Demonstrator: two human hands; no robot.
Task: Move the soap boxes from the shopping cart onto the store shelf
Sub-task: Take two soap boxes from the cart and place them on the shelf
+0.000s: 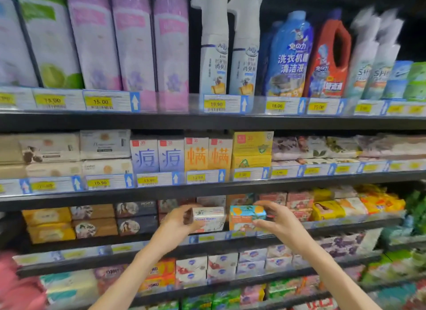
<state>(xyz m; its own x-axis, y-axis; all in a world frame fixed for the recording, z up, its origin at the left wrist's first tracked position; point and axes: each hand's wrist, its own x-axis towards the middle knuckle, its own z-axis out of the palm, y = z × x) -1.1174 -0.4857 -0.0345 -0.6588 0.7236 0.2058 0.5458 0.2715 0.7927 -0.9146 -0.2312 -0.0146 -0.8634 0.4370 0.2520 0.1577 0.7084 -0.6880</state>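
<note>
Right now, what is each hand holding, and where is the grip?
The left hand holds a white soap box by its left end. The right hand pinches a teal-and-orange soap box at its right end, top and bottom.

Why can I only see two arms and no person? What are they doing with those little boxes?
The camera sits on the person's head, looking forward and down, so you see only their arms. They stand before a store shelf full of soap. The left hand holds a white soap box. The right hand holds an orange and blue soap box. Both boxes are at the shelf's front edge, side by side. Higher shelves carry more soap and tall bottles of cleaner.
</note>
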